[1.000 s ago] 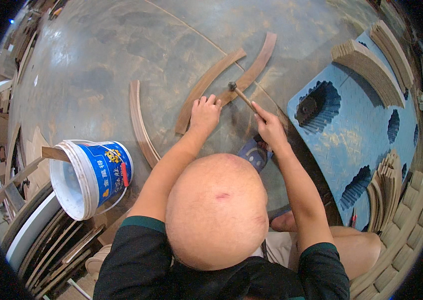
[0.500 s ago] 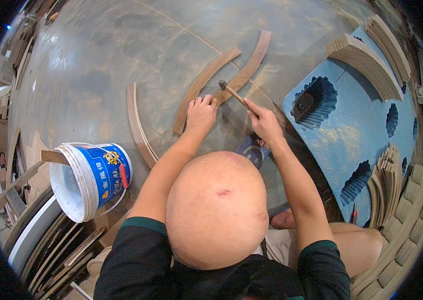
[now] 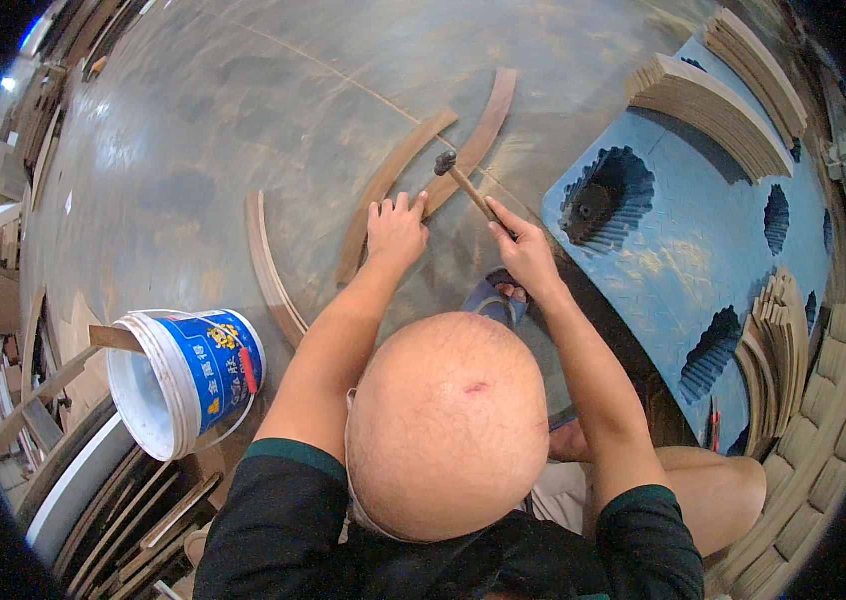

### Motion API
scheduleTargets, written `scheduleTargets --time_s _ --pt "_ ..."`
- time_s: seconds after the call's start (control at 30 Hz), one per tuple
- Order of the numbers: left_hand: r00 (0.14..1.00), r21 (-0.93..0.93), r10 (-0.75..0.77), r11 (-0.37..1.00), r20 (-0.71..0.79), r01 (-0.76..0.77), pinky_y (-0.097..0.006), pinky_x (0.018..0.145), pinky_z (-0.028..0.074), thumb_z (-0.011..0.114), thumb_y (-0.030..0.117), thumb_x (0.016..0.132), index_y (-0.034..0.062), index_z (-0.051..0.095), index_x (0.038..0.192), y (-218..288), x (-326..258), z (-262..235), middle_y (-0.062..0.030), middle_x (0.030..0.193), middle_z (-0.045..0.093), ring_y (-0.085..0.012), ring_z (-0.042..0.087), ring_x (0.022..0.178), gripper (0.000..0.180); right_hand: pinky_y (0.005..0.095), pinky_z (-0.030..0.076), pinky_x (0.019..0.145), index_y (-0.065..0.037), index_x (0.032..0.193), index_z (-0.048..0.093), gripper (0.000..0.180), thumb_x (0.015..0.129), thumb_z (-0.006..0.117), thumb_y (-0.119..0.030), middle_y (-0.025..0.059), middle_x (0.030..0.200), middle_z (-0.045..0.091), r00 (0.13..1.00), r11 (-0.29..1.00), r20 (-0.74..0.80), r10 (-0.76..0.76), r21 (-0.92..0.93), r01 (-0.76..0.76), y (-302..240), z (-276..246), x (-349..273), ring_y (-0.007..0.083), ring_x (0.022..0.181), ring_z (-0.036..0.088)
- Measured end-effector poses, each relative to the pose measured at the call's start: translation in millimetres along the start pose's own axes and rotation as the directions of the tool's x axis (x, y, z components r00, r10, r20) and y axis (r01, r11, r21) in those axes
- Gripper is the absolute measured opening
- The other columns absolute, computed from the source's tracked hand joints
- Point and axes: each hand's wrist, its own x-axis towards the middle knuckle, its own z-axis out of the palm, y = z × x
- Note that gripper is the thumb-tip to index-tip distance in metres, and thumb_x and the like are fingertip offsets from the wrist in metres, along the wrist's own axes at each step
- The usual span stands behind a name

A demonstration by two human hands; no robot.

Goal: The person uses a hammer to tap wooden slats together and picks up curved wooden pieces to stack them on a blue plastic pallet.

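My right hand [image 3: 526, 262] is closed round the wooden handle of a hammer [image 3: 473, 190]. Its dark head is over a curved wooden strip [image 3: 485, 140] on the floor; I cannot tell how high above it. My left hand [image 3: 398, 235] bends its fingers over the near end of that strip, thumb beside it, and seems to grip it. A second curved strip [image 3: 403, 165] lies alongside on the left, passing under or beside the fingertips. Both strips diverge at their far ends. Fingers partly hide where they come together.
Left of my arm lie more curved strips [image 3: 271, 270] and a tipped white-and-blue bucket [image 3: 183, 370]. To the right is a blue board [image 3: 663, 260] with dark ribbed openings, carrying stacks of curved wood [image 3: 718, 115]. Red-handled pliers or a similar tool [image 3: 714, 425] rest near its edge.
The view has shifted slightly, so floor things appear further left. Relative to the strips, the hammer head has moved right or up. My left fingers look straighter and more spread.
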Motion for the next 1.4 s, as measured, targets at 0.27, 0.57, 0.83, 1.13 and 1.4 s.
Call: scheduleTargets --time_s 0.27,0.57,0.83,1.13,1.4 --pt "0.999 0.017 0.042 0.999 0.008 -0.043 -0.053 0.113 0.048 0.080 0.028 0.095 0.0192 0.074 0.151 -6.0 5.1 1.0 -0.0066 0.122 0.072 -0.0303 0.071 0.120 0.056 0.0394 0.055 0.115 -0.016 0.161 0.068 0.049 0.112 0.071 -0.021 0.0223 0.151 0.075 1.000 1.000 0.000 -0.009 0.012 0.009 5.8 -2.7 -3.8 0.0326 0.139 0.074" --pt "0.997 0.018 0.063 0.998 -0.045 -0.062 -0.052 0.111 0.048 0.077 0.026 0.097 0.0195 0.070 0.153 -5.9 -0.4 4.6 -0.0058 0.122 0.072 -0.0293 0.072 0.116 0.057 0.0402 0.056 0.112 -0.016 0.160 0.068 0.048 0.112 0.071 -0.021 0.0250 0.146 0.077 0.998 0.998 0.025 0.063 0.012 -0.063 12.1 -0.9 -6.1 0.0352 0.135 0.076" --pt "0.999 -0.023 0.028 0.999 -0.037 -0.029 -0.051 0.111 0.047 0.079 0.030 0.094 0.0170 0.074 0.142 -7.8 0.6 3.7 -0.0078 0.121 0.073 -0.0295 0.072 0.118 0.050 0.0400 0.057 0.110 -0.014 0.159 0.069 0.047 0.112 0.071 -0.020 0.0249 0.142 0.079 0.999 0.999 -0.021 -0.029 0.022 0.029 17.9 7.3 -8.9 0.0344 0.130 0.078" --pt "0.999 -0.140 0.041 0.989 -0.022 -0.044 -0.049 0.110 0.050 0.078 0.030 0.095 0.0135 0.075 0.132 9.4 57.6 -5.7 -0.0103 0.129 0.074 -0.0323 0.071 0.125 0.041 0.0301 0.056 0.086 -0.016 0.161 0.070 0.048 0.113 0.073 -0.019 0.0028 0.110 0.079 0.990 0.976 -0.107 0.087 0.207 -0.063 2.3 9.3 -5.8 0.0112 0.093 0.066" --pt "0.876 0.164 0.473 0.860 0.093 -0.483 -0.046 0.116 0.051 0.070 0.021 0.104 0.0199 0.061 0.160 21.8 178.8 -16.9 -0.0023 0.154 0.066 -0.0258 0.065 0.139 0.057 0.0236 0.044 0.060 -0.011 0.170 0.060 0.053 0.118 0.067 -0.016 -0.0042 0.087 0.063 0.962 0.868 -0.250 0.113 0.496 0.027 -37.0 -20.8 -2.8 0.0045 0.067 0.051"
